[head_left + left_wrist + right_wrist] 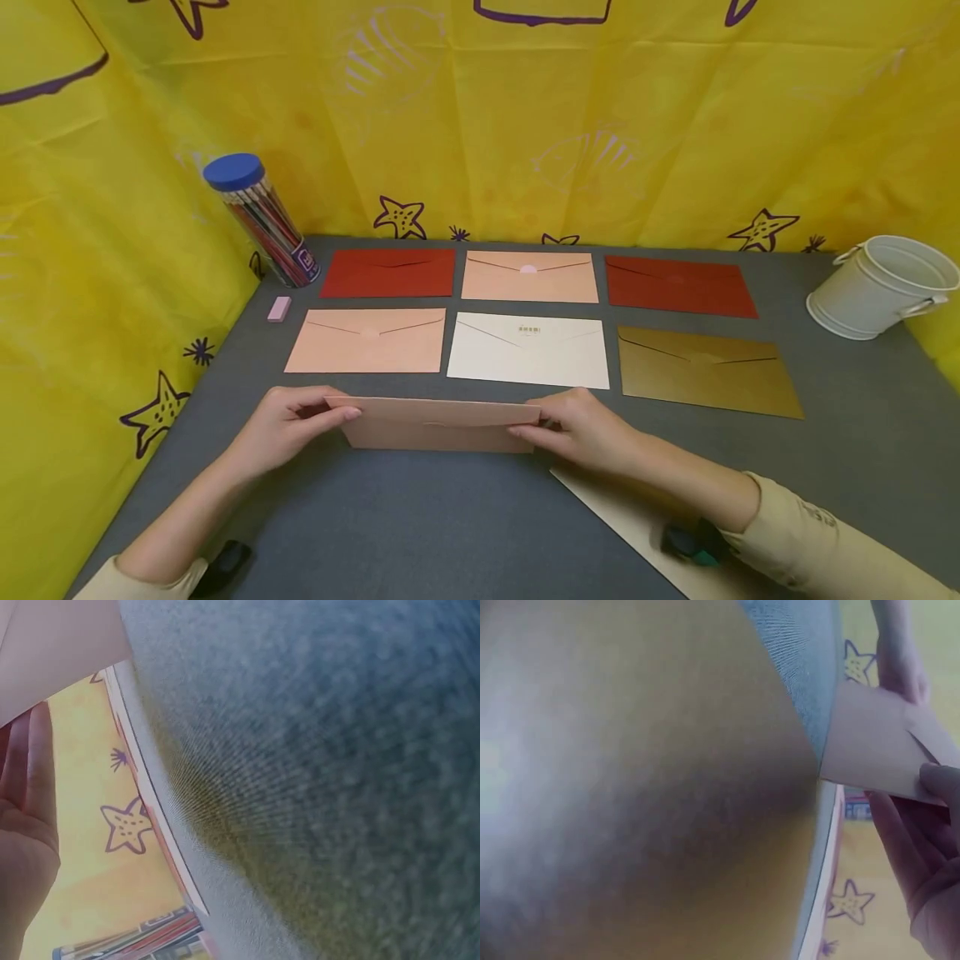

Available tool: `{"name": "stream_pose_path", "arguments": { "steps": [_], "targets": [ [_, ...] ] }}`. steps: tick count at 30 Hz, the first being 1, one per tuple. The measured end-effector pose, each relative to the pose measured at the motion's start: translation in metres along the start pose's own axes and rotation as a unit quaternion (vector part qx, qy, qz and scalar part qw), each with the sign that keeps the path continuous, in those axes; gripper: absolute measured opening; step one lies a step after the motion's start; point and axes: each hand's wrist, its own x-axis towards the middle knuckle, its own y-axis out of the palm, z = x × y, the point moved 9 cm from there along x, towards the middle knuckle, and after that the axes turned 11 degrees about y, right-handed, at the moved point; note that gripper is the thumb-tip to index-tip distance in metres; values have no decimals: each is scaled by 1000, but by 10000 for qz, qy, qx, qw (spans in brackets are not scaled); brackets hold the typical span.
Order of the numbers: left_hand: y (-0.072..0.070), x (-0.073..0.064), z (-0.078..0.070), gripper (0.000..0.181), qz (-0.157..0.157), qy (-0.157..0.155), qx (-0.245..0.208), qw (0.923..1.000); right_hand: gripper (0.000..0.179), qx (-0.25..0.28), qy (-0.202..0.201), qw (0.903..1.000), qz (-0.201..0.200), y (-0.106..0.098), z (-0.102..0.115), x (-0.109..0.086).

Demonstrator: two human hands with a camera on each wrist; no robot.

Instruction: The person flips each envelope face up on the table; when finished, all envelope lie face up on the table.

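A pale pink envelope (442,435) is held up tilted over the near part of the table, its flap along the upper edge. My left hand (288,423) pinches its left end between thumb and fingers. At the opposite end, my right hand (583,427) pinches the edge, thumb on the near face and fingers behind, as the right wrist view shows with the envelope (874,739). The left wrist view catches only part of the left hand (26,817) beneath the paper. Under my right forearm lies a tan sheet or envelope (611,512), partly hidden.
Two rows of envelopes lie beyond my hands: red (390,279), pink (487,287) and red (675,287) behind; pink (360,354), white (525,367) and gold (705,387) in front. A pencil jar (262,221) and eraser (279,309) stand left, a white bucket (862,292) right.
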Motion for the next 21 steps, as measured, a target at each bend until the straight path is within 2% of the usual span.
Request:
{"name": "stream_pose_path", "arguments": {
  "steps": [3, 5, 9, 11, 15, 18, 21],
  "targets": [
    [-1, -1, 3, 23, 66, -217, -5, 9997, 5, 33, 211, 9997, 117, 2, -4, 2],
    [-3, -2, 7, 18, 38, -424, 81, 9991, 7, 41, 503, 9984, 247, 5, -8, 6],
    [-15, -9, 18, 6, -199, -1089, 456, 9928, 6, 143, 1214, 9910, 538, 14, -17, 15],
    [-23, -14, 26, 11, -329, -1480, 555, 9869, 10, 279, 1474, 9870, 585, 18, -21, 21],
    [-39, -23, 40, 23, -394, -2089, 603, 9753, 35, 593, 1764, 9810, 543, 27, -23, 37],
    [-51, -29, 49, 37, -222, -2407, 770, 9673, 48, 691, 1799, 9794, 604, 37, -23, 50],
    [-62, -34, 57, 48, 8, -2618, 925, 9607, 43, 645, 1777, 9784, 836, 51, -22, 62]
  ]
}}
